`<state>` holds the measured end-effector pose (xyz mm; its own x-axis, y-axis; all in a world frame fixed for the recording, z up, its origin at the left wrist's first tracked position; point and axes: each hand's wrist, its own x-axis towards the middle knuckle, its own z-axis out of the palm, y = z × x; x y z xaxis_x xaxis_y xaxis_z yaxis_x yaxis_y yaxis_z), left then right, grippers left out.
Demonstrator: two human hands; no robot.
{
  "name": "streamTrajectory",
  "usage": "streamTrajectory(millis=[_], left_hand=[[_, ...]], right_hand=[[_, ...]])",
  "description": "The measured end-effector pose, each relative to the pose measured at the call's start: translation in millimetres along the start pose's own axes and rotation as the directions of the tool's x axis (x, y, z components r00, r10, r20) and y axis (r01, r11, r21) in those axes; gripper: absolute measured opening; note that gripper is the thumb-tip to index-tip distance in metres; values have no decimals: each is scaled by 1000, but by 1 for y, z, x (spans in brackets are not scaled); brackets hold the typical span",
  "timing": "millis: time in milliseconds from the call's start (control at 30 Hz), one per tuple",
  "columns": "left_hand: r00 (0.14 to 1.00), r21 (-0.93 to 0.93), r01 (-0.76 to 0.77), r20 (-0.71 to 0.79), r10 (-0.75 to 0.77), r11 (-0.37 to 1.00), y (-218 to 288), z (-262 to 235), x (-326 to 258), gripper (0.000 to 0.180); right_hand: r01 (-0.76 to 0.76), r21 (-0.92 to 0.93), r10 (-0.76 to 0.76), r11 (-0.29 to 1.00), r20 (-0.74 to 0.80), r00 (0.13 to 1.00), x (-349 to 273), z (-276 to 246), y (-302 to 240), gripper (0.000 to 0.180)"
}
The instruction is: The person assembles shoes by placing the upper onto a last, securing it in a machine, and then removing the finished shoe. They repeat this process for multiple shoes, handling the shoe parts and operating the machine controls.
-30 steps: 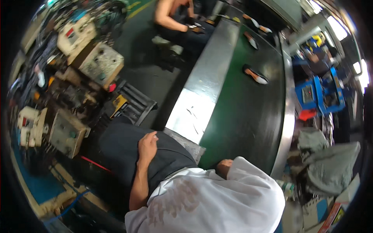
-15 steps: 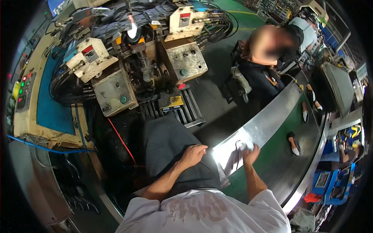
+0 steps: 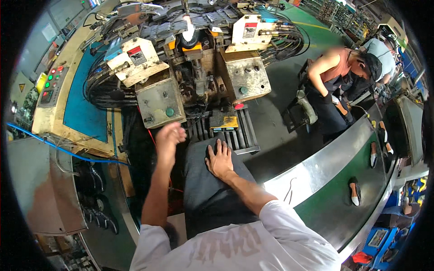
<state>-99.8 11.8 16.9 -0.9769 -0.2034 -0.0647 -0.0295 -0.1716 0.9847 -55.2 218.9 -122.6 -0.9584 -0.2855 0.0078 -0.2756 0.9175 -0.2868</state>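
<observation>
My left hand [image 3: 169,135] is raised in front of me, fingers loosely curled and empty, just below the cream control box with a green button [image 3: 160,105] on the big machine [image 3: 194,67]. My right hand [image 3: 220,160] lies flat with fingers spread on my dark-trousered knee [image 3: 210,189], close to the black ribbed step [image 3: 235,131] at the machine's foot. Neither hand holds anything.
A green conveyor belt [image 3: 343,212] with a metal rim runs along my right, carrying several shoe parts [image 3: 354,191]. A person in an orange top [image 3: 337,77] bends over its far end. A panel with coloured buttons [image 3: 50,86] and a blue hose [image 3: 58,147] are at left.
The view has swung from the belt to the machine. My left hand rose off my knee toward the control box; my right hand moved from the belt's metal edge onto my knee.
</observation>
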Motion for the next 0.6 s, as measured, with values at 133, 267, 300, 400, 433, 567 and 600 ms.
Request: streamTrajectory(millis=[133,267,300,400,433,567,600], left_hand=[[992,106,-117,50,112,987,43,-15,66,32],[987,233,-163,48,156,959,75,12,123,41],[988,267,-157,43,151,951,78,21,139,42],[990,295,-140,27,138,945,74,38,185,50],[995,294,-103,24,101,950,75,45,198,57],[991,176,127,24,-133,976,82,95,222,77],[978,121,202,24,-207,972,89,105,223,79]], right_hand=[[-6,108,5,994,9,1000,4,-2,10,60],[-25,142,25,990,0,1000,5,-6,17,59],[-34,141,35,989,-2,999,6,-8,18,58],[-46,160,47,986,-5,999,6,-10,22,56],[-52,160,54,986,-10,999,6,-10,23,56],[-96,158,101,983,-23,995,9,-11,31,54],[-102,162,108,981,-27,994,10,-11,31,54]])
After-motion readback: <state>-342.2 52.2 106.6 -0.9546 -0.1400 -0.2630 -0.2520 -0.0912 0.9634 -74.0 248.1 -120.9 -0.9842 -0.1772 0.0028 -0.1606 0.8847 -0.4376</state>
